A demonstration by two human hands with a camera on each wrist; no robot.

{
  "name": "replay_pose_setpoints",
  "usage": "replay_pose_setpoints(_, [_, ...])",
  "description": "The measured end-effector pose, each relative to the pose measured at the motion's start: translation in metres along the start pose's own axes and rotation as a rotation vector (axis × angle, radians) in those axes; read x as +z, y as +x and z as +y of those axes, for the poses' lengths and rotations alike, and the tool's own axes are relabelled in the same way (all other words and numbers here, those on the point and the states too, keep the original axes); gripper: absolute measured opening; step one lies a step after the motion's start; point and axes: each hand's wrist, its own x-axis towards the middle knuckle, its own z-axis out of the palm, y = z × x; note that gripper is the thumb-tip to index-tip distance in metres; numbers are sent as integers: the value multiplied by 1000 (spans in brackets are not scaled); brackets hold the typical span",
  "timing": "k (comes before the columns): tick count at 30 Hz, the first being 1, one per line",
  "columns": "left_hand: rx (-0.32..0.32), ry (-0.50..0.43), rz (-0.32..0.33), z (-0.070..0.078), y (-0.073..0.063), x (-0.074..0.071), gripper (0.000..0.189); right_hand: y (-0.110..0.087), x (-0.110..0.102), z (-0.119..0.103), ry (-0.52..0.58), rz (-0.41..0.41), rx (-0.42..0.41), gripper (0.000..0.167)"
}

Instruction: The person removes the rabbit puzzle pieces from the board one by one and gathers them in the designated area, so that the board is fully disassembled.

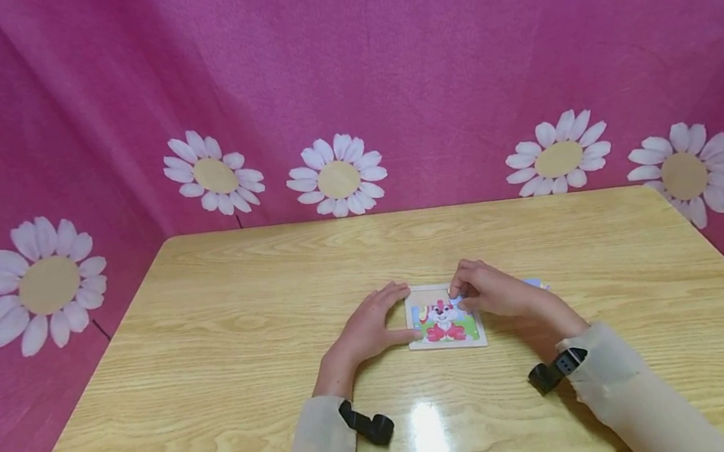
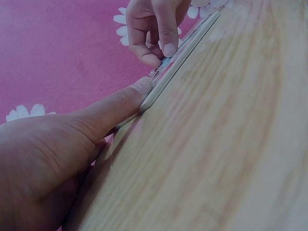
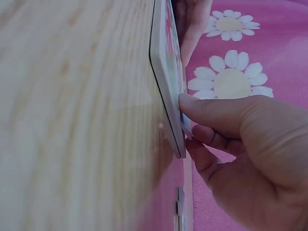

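A square jigsaw puzzle tray [image 1: 448, 346] with a pale wooden rim lies on the table, picturing a red and white cartoon animal on green and blue. Bare wood shows inside its upper left part. My left hand [image 1: 367, 325] spans the tray's left side, its straight thumb on the near left corner and its fingertips by the far left corner. At the upper right of the picture, my right hand [image 1: 492, 291] pinches a light-blue puzzle piece [image 3: 186, 126] between thumb and fingers, right at the tray's surface. Those fingers partly cover the piece.
More blue puzzle pieces [image 1: 537, 283] lie on the table behind my right hand, partly hidden by it. The wood-grain table [image 1: 242, 312] reaches back to a pink cloth [image 1: 421, 55] printed with white daisies. Black straps with small cameras circle both wrists.
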Motion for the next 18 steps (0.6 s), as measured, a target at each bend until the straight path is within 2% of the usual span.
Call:
replay_pose_setpoints(8, [1,6,-1,0,0,0,77,-2,2,0,65,80,23,21])
replay_pose_setpoints(14, [1,11,-3,-1,0,1,78,-3,2,0,66,75,63,24])
replay_pose_setpoints(18, [3,13,-3,-1,0,1,78,-4,2,0,47,93,58,25])
